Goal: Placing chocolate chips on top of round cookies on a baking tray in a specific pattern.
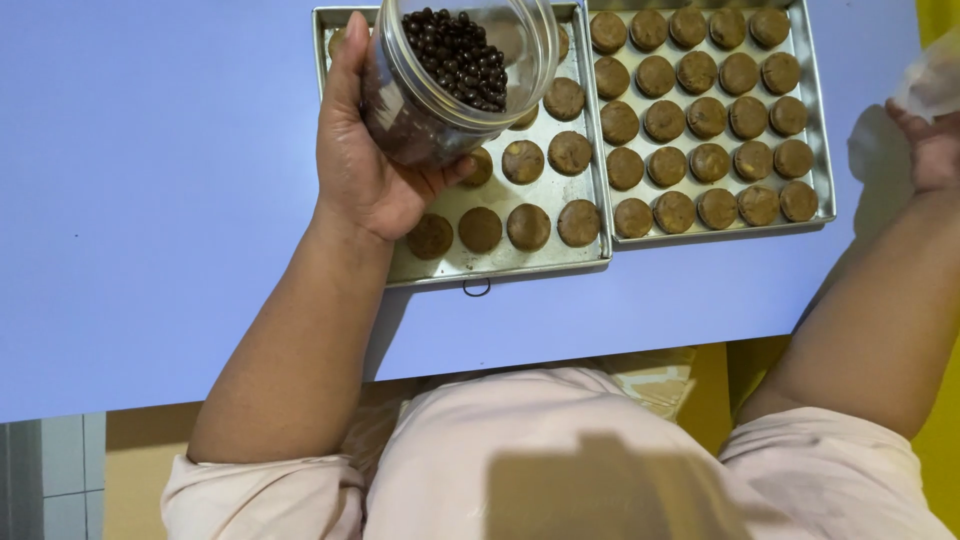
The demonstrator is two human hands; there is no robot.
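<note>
My left hand (362, 160) grips a clear plastic jar (452, 75), tilted with its mouth toward me and partly filled with small dark chocolate balls (456, 55). It hovers over the left metal baking tray (500, 262), which holds round brown cookie dough pieces (528, 226). A second tray (822, 150) to the right is filled with rows of the same brown rounds. My right hand (935, 150) is at the frame's right edge, holding a clear plastic piece (930, 85) that is mostly cut off.
Both trays sit side by side at the far edge of a pale blue table (150, 200). A small ring pull (476, 290) hangs off the left tray's near rim. Yellow floor and grey tiles show below the table edge.
</note>
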